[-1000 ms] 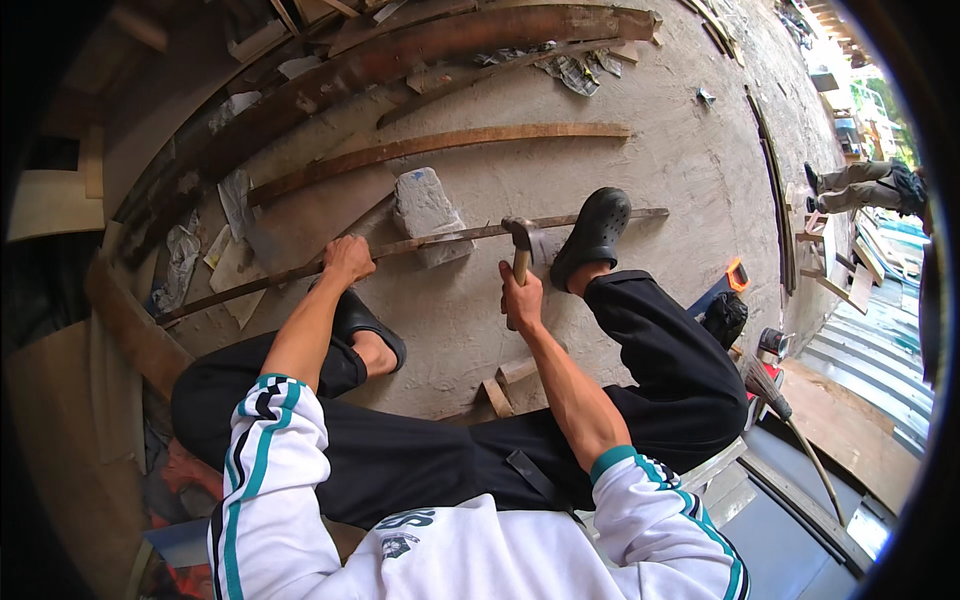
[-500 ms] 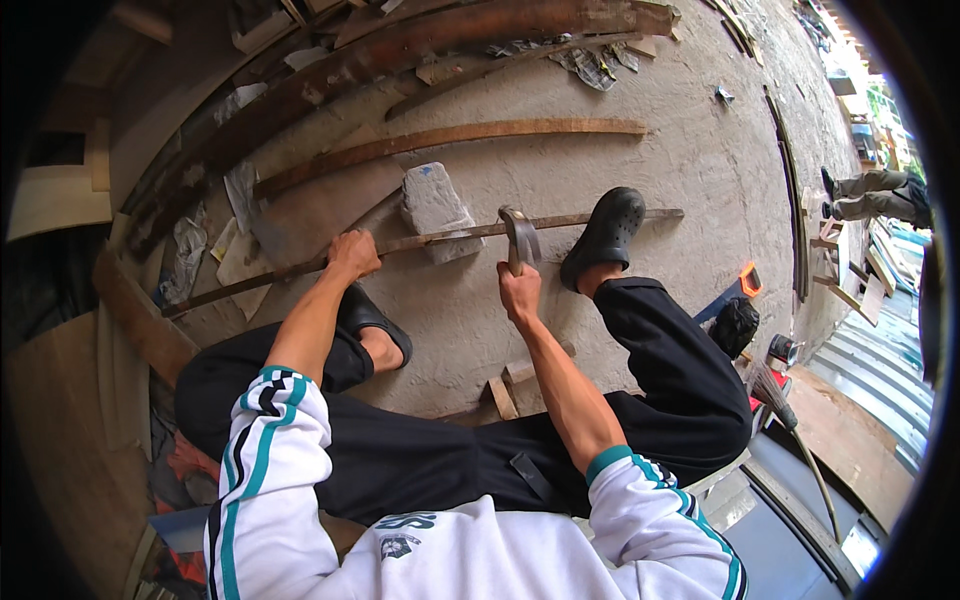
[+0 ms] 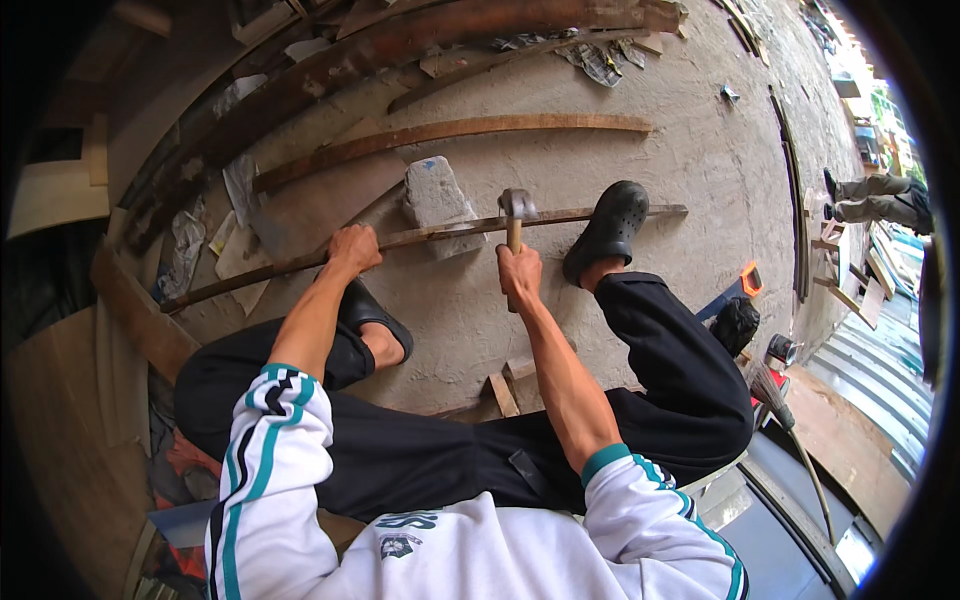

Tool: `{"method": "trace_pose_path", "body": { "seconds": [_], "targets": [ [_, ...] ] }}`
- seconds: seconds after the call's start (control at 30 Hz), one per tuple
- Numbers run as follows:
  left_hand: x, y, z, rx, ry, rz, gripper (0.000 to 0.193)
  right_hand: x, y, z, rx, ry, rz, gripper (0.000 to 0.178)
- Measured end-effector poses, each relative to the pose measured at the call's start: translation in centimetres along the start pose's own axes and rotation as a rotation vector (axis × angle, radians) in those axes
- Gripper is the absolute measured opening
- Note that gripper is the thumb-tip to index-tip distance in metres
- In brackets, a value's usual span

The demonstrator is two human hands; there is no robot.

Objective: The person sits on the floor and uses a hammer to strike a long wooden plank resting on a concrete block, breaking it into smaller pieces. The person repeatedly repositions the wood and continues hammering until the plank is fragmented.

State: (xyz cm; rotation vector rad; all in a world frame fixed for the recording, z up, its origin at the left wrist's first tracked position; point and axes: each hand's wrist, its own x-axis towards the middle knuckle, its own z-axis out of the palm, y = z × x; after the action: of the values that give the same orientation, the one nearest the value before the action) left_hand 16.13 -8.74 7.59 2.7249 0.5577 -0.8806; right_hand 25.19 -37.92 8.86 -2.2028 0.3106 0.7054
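A long thin wooden strip [image 3: 410,237] runs across in front of me, passing over a pale stone block [image 3: 436,190]. My left hand [image 3: 355,247] is closed round the strip, left of the block. With my right hand [image 3: 519,273] I grip a hammer [image 3: 517,206] by its wooden handle; its metal head is over the strip, just right of the block. Whether the head touches the wood I cannot tell. Farther right, my dark clog [image 3: 612,225] covers part of the strip.
A curved-looking board [image 3: 480,129] and a thick brown beam [image 3: 400,50] lie beyond the block. Small wood offcuts [image 3: 503,394] sit between my legs. At right are a handsaw [image 3: 735,292], a black bag [image 3: 736,325] and a brush [image 3: 772,392]. Another person [image 3: 880,203] stands at far right.
The hammer has tipped, so its head and more of its handle now show, with the handle end below my fist. My right hand has risen slightly in view. The left keeps its hold.
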Motion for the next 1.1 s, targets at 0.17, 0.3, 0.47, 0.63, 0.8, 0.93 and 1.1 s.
{"method": "trace_pose_path", "body": {
  "seconds": [0.17,0.3,0.47,0.63,0.8,0.93,1.1],
  "targets": [
    [0.0,-0.3,1.1,-0.008,0.046,-0.002,0.024,-0.2,-1.8,-1.3,0.119,0.178,-0.289,0.034],
    [0.0,0.1,1.8,-0.006,0.063,0.02,0.022,0.2,1.0,-0.6,-0.028,0.204,-0.402,0.035],
    [0.1,-0.6,2.6,0.001,0.103,0.017,0.021,-0.3,-2.6,-2.8,0.002,0.006,0.004,0.032],
    [0.1,-0.8,3.3,0.005,0.137,0.01,0.019,-0.8,-2.7,-2.5,0.041,0.19,-0.389,0.032],
    [0.3,-0.7,3.8,-0.014,0.162,0.031,0.021,1.3,-1.8,-2.1,-0.177,-0.058,-0.105,0.032],
    [0.0,-0.6,3.8,0.016,0.167,0.035,0.022,0.9,-4.4,-2.7,-0.142,0.019,-0.206,0.032],
    [-0.1,-0.7,4.2,0.009,0.167,0.019,0.023,-0.3,-2.7,-2.6,-0.128,0.067,-0.35,0.031]
  ]
}}
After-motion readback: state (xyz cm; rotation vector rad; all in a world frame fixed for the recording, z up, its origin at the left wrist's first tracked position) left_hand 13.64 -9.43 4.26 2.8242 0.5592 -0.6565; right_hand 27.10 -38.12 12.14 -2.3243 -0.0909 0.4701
